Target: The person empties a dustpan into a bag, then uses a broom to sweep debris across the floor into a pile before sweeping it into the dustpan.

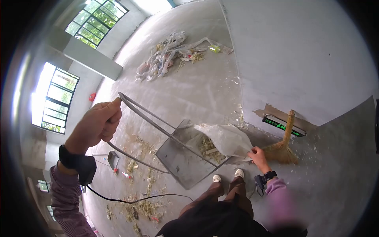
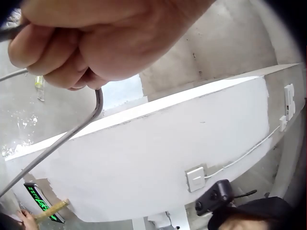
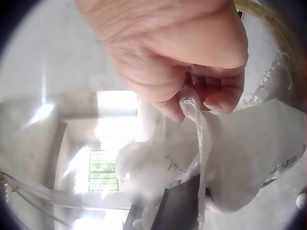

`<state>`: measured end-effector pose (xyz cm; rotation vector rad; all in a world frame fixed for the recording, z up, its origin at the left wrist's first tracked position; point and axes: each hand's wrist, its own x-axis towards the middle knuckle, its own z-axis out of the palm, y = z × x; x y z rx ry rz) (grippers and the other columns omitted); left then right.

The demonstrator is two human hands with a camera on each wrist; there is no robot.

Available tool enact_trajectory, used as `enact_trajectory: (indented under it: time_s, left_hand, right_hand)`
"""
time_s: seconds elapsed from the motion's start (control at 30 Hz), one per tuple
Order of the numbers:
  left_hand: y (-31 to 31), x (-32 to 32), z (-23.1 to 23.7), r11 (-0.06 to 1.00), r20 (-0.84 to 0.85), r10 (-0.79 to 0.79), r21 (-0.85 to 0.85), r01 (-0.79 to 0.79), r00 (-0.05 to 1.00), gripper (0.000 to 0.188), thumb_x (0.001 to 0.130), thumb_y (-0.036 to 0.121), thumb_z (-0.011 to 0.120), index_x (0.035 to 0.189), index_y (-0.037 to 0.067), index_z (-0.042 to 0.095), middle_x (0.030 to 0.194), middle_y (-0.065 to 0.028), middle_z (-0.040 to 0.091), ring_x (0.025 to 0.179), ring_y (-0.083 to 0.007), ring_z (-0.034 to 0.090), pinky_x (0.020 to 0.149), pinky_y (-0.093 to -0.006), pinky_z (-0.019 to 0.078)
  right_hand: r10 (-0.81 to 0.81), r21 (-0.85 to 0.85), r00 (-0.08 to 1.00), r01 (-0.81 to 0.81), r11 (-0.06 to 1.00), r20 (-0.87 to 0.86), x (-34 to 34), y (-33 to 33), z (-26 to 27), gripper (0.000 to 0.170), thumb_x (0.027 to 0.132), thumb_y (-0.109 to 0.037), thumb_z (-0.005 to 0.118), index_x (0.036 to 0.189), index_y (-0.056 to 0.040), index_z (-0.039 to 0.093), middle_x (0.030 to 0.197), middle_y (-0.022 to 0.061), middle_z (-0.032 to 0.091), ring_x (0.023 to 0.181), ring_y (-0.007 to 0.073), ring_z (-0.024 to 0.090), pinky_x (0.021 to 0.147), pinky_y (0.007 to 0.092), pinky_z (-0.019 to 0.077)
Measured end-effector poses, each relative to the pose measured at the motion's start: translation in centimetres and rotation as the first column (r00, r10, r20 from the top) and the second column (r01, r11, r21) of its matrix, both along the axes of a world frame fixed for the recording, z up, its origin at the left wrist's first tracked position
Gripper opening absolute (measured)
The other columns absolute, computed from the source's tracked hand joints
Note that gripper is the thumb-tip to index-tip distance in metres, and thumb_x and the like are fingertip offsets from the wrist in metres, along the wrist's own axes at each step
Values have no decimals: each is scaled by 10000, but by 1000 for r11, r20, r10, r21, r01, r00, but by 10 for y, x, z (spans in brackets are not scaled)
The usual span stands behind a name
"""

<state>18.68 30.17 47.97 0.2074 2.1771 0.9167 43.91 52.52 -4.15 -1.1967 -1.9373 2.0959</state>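
Note:
My left hand point(image 1: 94, 124) grips the top of the bent metal handle point(image 2: 48, 152) of a large grey dustpan point(image 1: 173, 164), its fingers curled round the rod. The pan hangs tilted in front of my legs, with straw and litter point(image 1: 208, 147) inside. A white translucent plastic bag point(image 1: 229, 140) lies across the pan's right side, partly covering the litter. At the bag's right end, my right hand point(image 1: 259, 158) pinches its gathered edge between thumb and fingers. The right wrist view shows the bag point(image 3: 240, 158) draping down from those fingers, with printed marks on it.
Right of the bag, a straw broom point(image 1: 290, 126) leans by a wall with a green-lit sign point(image 1: 282, 125). Straw and scraps point(image 1: 138, 207) lie scattered on the floor at left. Farther off is a heap of plastic and litter point(image 1: 164, 59). A black cable point(image 1: 138, 200) runs from my left wrist.

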Motion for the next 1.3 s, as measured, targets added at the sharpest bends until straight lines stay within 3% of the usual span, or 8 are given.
enact_trajectory:
  time_s: [0.17, 0.2, 0.33, 0.7, 0.83, 1.03, 1.07, 1.3]
  left_hand:
    - [-14, 32, 22, 999, -80, 33, -11, -34, 996, 402, 949, 331, 355, 621, 99, 365, 473, 25, 318, 370, -63, 267, 337, -225, 228]
    - [-20, 33, 16, 978, -156, -198, -100, 184, 968, 397, 954, 320, 341, 635, 87, 384, 487, 11, 345, 384, -71, 306, 349, -228, 260]
    - [-17, 31, -5, 997, 89, -45, -59, 50, 995, 391, 955, 342, 350, 649, 99, 371, 514, 31, 326, 412, -67, 256, 372, -222, 253]
    - [-43, 53, 15, 988, -197, -43, -156, 12, 980, 409, 944, 289, 342, 609, 64, 413, 488, -2, 381, 402, -90, 335, 389, -241, 289]
    - [-39, 37, -8, 995, 23, -17, -95, 19, 1000, 416, 953, 327, 340, 626, 76, 396, 501, 11, 346, 417, -87, 312, 400, -238, 291]
    - [-43, 46, 17, 975, -97, 43, -213, -63, 994, 383, 945, 265, 354, 617, 69, 379, 485, 7, 358, 405, -80, 331, 378, -243, 277]
    - [-52, 50, 22, 956, -207, -203, -252, 149, 957, 393, 938, 245, 353, 594, 58, 383, 468, 4, 377, 403, -84, 352, 381, -247, 285]
    - [-63, 47, 2, 967, -32, -176, -195, 167, 984, 367, 923, 235, 398, 637, 19, 480, 568, 8, 455, 501, -63, 385, 456, -238, 321]
  right_hand:
    - [-81, -76, 994, 76, 994, -71, -7, 1, 10, 247, 741, -196, 632, 877, -1, 568, 692, 33, 543, 554, 95, 501, 413, 238, 391]
    - [-81, -98, 995, 75, 992, -58, -7, 1, 10, 242, 741, -192, 632, 874, 0, 567, 687, 30, 540, 541, 91, 492, 411, 240, 387]
    - [-73, -74, 997, 71, 995, -18, -5, 9, 3, 217, 748, -180, 631, 864, -9, 567, 671, 16, 528, 508, 79, 465, 401, 239, 369]
    - [-205, -255, 976, 180, 950, -78, -18, -4, 20, 191, 759, -169, 639, 867, -27, 571, 674, 3, 524, 495, 66, 447, 389, 220, 351]
    - [-140, -190, 989, 130, 973, -44, -24, 6, 9, 179, 765, -164, 639, 872, -37, 572, 678, 1, 527, 487, 64, 448, 384, 216, 356]
    - [-179, -273, 984, 170, 947, -8, -25, 2, 4, 132, 798, -180, 621, 857, -77, 564, 664, -28, 517, 473, 45, 437, 376, 181, 340]
    - [-174, -274, 984, 158, 949, -34, -26, -1, 4, 130, 800, -187, 621, 852, -80, 568, 660, -31, 516, 469, 43, 437, 369, 181, 336]
    - [-90, -318, 994, 66, 946, -61, -51, 2, 20, 174, 782, -216, 630, 851, -56, 617, 626, -35, 515, 457, 47, 443, 352, 207, 326]
